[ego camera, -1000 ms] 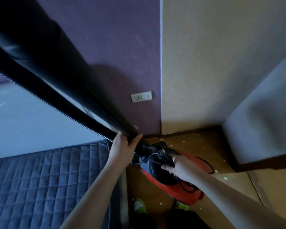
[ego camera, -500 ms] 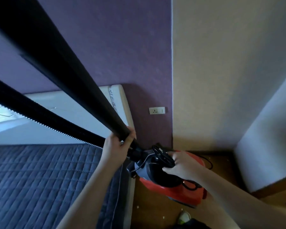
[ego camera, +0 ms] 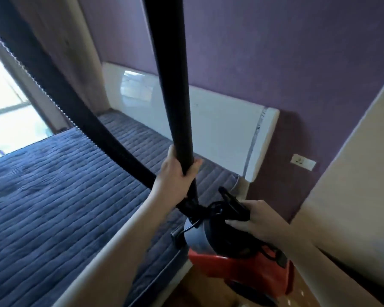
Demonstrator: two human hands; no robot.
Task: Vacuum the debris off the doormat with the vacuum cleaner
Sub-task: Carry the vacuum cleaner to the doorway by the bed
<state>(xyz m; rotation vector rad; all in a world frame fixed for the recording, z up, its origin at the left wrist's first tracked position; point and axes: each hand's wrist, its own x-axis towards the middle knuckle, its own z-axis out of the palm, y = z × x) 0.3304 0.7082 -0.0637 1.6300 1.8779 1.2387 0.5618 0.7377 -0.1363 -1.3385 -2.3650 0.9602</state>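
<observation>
The wand (ego camera: 175, 85) has swung upright, gripped by the left hand (ego camera: 175, 173).

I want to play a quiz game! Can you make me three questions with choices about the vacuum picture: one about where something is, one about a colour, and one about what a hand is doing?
1. Where is the wall socket?
A. on the purple wall, right of the headboard
B. on the floor
C. above the window

2. What colour is the vacuum cleaner body's lower part?
A. green
B. red
C. yellow

3. What is the left hand doing?
A. hanging loose
B. pressing the bed
C. gripping the black tube

Answers: 1 A, it sits beside the white headboard's end; 2 B, red shell under the dark top; 3 C, fingers wrap the tube.
</observation>
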